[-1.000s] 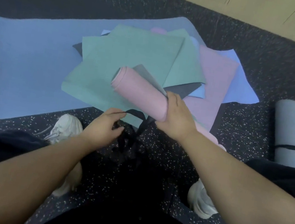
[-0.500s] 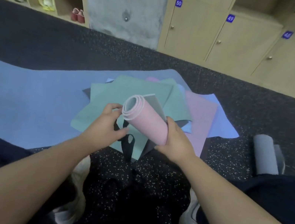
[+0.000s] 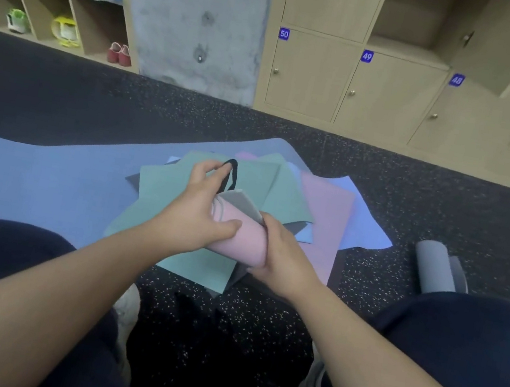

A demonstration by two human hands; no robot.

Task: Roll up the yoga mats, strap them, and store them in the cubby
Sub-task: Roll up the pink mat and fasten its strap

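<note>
The head view showed the left hand (image 3: 199,214) pinching a black fabric strap loop (image 3: 231,174) between fingertips and thumb at the far end of a rolled pink foam yoga mat with a grey inner face (image 3: 241,236), its palm resting against the roll. The right hand (image 3: 283,259) was closed around the near end of the same roll, which was held above the floor over a fanned pile of flat mats.

By the look of it, the strapping of this roll was under way and not finished: the loop stood at the roll's end, not yet around its body. A rolled grey mat (image 3: 434,270) lay on the speckled black rubber floor (image 3: 382,187) to the right; whether it was strapped could not be told. Flat teal mats (image 3: 176,193), a pink sheet (image 3: 326,205) and a large blue mat (image 3: 30,176) were unrolled, so most of the work seemed left. Nothing was stored yet.

Bare floor lay between the pile and the numbered wooden lockers (image 3: 304,73), one open compartment (image 3: 414,20) above them.
</note>
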